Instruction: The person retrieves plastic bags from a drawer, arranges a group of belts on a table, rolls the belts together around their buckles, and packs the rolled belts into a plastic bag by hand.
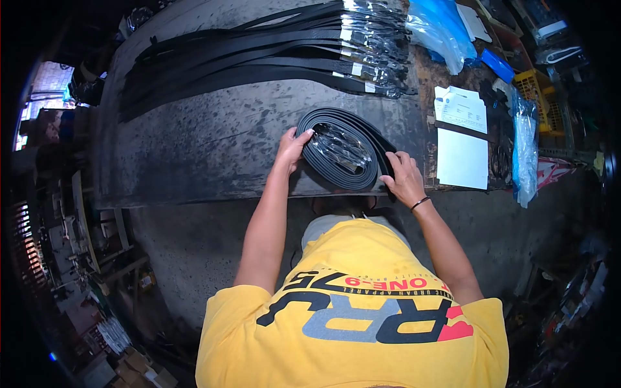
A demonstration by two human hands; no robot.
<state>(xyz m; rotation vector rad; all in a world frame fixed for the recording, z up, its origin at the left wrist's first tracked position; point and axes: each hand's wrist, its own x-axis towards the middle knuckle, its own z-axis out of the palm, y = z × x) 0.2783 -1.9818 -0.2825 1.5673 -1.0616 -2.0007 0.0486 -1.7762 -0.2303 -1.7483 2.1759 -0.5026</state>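
A thick coil of flat black belts (323,168) stands at the near edge of the dark table. Inside its oval centre are shiny pieces in clear plastic (341,150); what they are I cannot make out. My left hand (291,147) grips the coil's left side, thumb on the upper rim. At the right, my right hand (404,178) has its fingers on the loose outer belt end and its thumb near the coil's lower side. A thin dark band circles the right wrist. Several long black belts (259,68) lie across the table's far side, their right ends in clear plastic.
White papers (462,158) lie right of the coil, crossed by a black strip. Blue and clear plastic bags (440,29) are at the back right, another plastic bag (524,149) hangs over the right edge, and a yellow crate (538,97) stands beyond.
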